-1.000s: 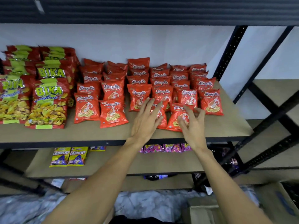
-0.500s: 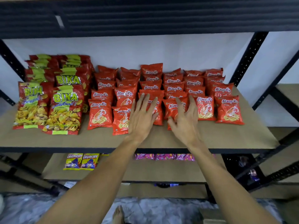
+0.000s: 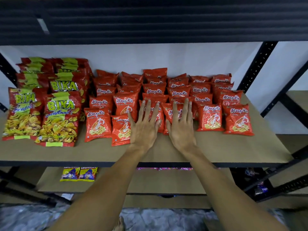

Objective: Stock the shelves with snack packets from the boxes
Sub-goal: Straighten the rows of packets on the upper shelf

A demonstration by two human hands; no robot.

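Brown shelf (image 3: 216, 147): red foil cracker packets (image 3: 210, 117) rowed, three o'clock unfilled. My left hand (image 3: 145, 129), right hand (image 3: 180, 129) flat, gripping nothing.

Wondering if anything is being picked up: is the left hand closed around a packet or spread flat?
Spread flat. The left hand lies with straight, splayed fingers on top of the orange Alang-Ku packets, gripping none.

Left hand (image 3: 145, 129), right hand (image 3: 180, 129) flat, fingers straight, on red Alang-Ku packets (image 3: 209, 117); shelf (image 3: 216, 150).

bg: white wall (image 3: 150, 57) at back | btm: grey marbled floor (image 3: 158, 217), blurry
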